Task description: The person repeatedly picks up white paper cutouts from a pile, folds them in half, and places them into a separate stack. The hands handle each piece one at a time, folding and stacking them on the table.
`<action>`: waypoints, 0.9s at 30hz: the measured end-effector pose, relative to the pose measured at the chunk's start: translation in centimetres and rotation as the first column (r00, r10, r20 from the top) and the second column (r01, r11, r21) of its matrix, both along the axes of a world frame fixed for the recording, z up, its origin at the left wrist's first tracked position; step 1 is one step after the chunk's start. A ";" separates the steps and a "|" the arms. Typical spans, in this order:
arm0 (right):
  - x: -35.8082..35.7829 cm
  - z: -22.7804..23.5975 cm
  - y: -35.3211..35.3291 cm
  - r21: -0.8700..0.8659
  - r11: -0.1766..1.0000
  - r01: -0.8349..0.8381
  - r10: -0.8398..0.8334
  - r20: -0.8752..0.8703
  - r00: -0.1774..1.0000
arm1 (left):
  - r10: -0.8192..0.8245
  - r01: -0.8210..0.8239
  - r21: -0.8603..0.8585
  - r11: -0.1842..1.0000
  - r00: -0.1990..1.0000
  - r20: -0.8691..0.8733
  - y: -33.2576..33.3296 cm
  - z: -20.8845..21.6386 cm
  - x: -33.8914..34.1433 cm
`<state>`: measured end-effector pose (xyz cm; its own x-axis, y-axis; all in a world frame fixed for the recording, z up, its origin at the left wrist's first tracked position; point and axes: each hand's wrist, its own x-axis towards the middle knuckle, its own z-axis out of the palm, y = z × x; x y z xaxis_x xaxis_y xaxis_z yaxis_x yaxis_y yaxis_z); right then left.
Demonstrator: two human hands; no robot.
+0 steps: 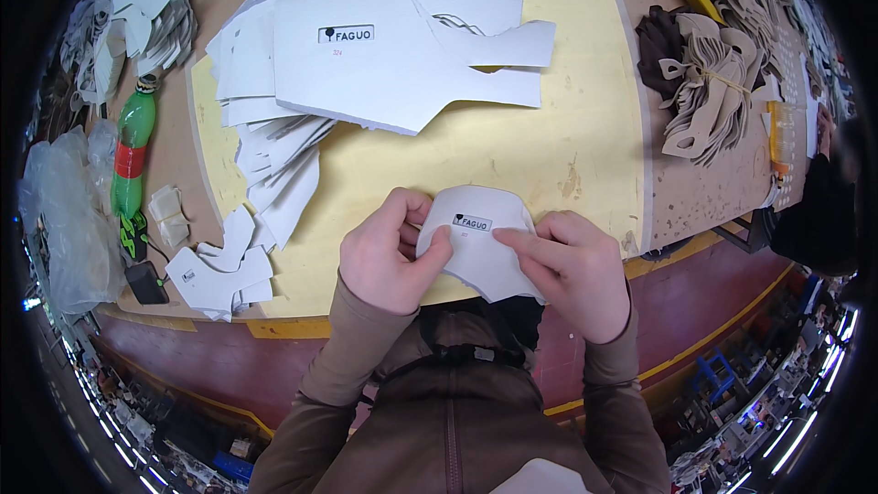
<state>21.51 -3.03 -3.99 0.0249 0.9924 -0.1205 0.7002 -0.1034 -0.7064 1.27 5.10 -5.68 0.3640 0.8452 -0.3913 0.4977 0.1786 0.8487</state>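
Just above the near edge of the table, a curved white shoe-upper piece (485, 261) with a small dark printed label is held up between both hands. My left hand (382, 254) grips its left side, the thumb lying on the front face and the fingers curled behind. On the other side my right hand (581, 267) is closed on the right edge, its index fingertip beside the label. A large fanned stack of white cut pieces (366, 82) lies farther off on the yellow sheet (439, 160). Smaller white pieces (224, 284) lie to the left.
At left stand a green bottle (134, 142) with a red band and a clear plastic bag (69, 220); a small black box (146, 284) lies near them. More white pieces (151, 5) are piled far left. Bundled beige pieces (718, 82) sit at right, near another person's dark sleeve (809, 220).
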 end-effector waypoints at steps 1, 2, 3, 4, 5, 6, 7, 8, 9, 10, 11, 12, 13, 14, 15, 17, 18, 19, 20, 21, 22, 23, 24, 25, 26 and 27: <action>0.0 0.0 0.0 -0.003 1.000 -0.014 0.014 0.018 1.000 | 0.000 0.000 -0.008 1.000 1.000 -0.004 0.0 0.0 0.0; 0.0 0.1 0.0 -0.006 1.000 -0.028 0.028 0.036 0.999 | 0.000 0.000 -0.016 1.000 1.000 -0.007 0.1 0.1 0.1; 0.0 0.1 0.1 -0.011 0.999 -0.040 0.041 0.059 0.997 | 0.000 0.000 -0.024 1.000 1.000 -0.011 0.1 0.1 0.1; 0.0 0.1 0.1 -0.004 0.999 -0.051 0.051 0.064 0.997 | -0.001 0.000 -0.024 1.000 1.000 -0.016 0.1 0.2 0.2; 0.0 0.2 0.1 0.001 0.998 -0.060 0.059 0.074 0.995 | -0.001 0.001 -0.025 1.000 1.000 -0.021 0.1 0.2 0.2; 0.0 0.2 0.1 0.007 0.998 -0.068 0.067 0.084 0.994 | -0.002 0.002 -0.025 1.000 1.000 -0.025 0.1 0.3 0.2; 0.1 0.2 0.2 0.004 0.996 -0.085 0.084 0.093 0.992 | -0.003 0.002 -0.018 1.000 1.000 -0.025 0.1 0.3 0.3; 0.2 0.3 0.2 0.002 0.995 -0.101 0.101 0.101 0.990 | -0.003 0.003 -0.011 1.000 1.000 -0.024 0.1 0.3 0.3; 0.2 0.3 0.2 -0.003 0.993 -0.117 0.116 0.115 0.987 | -0.004 0.004 -0.006 1.000 1.000 -0.026 0.1 0.3 0.4; 0.3 0.3 0.2 -0.005 0.992 -0.125 0.125 0.115 0.986 | -0.007 0.007 0.003 1.000 1.000 -0.026 0.1 0.3 0.4; 0.3 0.4 0.2 -0.009 0.991 -0.132 0.132 0.120 0.984 | -0.011 0.011 0.009 1.000 0.999 -0.030 0.2 0.3 0.4; 0.3 0.4 0.2 -0.014 0.990 -0.138 0.139 0.127 0.982 | -0.015 0.016 0.015 1.000 0.999 -0.034 0.2 0.3 0.4; 0.2 0.4 0.2 -0.009 0.990 -0.139 0.139 0.131 0.982 | -0.015 0.016 0.018 1.000 0.999 -0.036 0.2 0.3 0.5; 0.2 0.4 0.2 -0.006 0.990 -0.140 0.139 0.138 0.981 | -0.016 0.016 0.022 1.000 0.999 -0.037 0.2 0.2 0.5; 0.1 0.4 0.2 -0.004 0.990 -0.140 0.139 0.148 0.979 | -0.016 0.017 0.026 1.000 0.999 -0.039 0.2 0.2 0.5; 0.1 0.4 0.2 0.002 0.990 -0.141 0.139 0.151 0.979 | -0.023 0.025 0.036 0.999 0.998 -0.050 0.2 0.2 0.6; 0.1 0.4 0.2 0.005 0.990 -0.141 0.139 0.157 0.978 | -0.027 0.029 0.042 0.999 0.998 -0.055 0.2 0.2 0.6; 0.1 0.4 0.2 0.006 0.990 -0.141 0.138 0.152 0.979 | -0.031 0.034 0.050 0.998 0.998 -0.059 0.2 0.2 0.6; 0.1 0.3 0.3 0.007 0.990 -0.139 0.137 0.151 0.979 | -0.035 0.039 0.059 0.998 0.997 -0.062 0.2 0.2 0.6; 0.1 0.3 0.3 0.007 0.991 -0.137 0.134 0.153 0.979 | -0.039 0.044 0.067 0.997 0.997 -0.066 0.2 0.2 0.7; 0.1 0.4 0.3 0.008 0.991 -0.136 0.133 0.145 0.980 | -0.043 0.048 0.066 0.997 0.997 -0.068 0.2 0.2 0.7; 0.1 0.4 0.3 0.008 0.991 -0.134 0.132 0.142 0.981 | -0.047 0.051 0.064 0.997 0.996 -0.071 0.2 0.2 0.6; 0.1 0.4 0.2 0.010 0.991 -0.132 0.130 0.141 0.982 | -0.048 0.053 0.064 0.997 0.996 -0.076 0.2 0.1 0.6; 0.1 0.4 0.2 0.010 0.991 -0.130 0.128 0.135 0.983 | -0.049 0.053 0.062 0.997 0.997 -0.065 0.2 0.1 0.7; 0.1 0.4 0.2 0.012 0.992 -0.128 0.125 0.133 0.983 | -0.047 0.051 0.061 0.997 0.997 -0.058 0.2 0.1 0.7; 0.1 0.4 0.2 0.014 0.992 -0.124 0.121 0.135 0.983 | -0.045 0.048 0.061 0.997 0.998 -0.050 0.3 0.1 0.7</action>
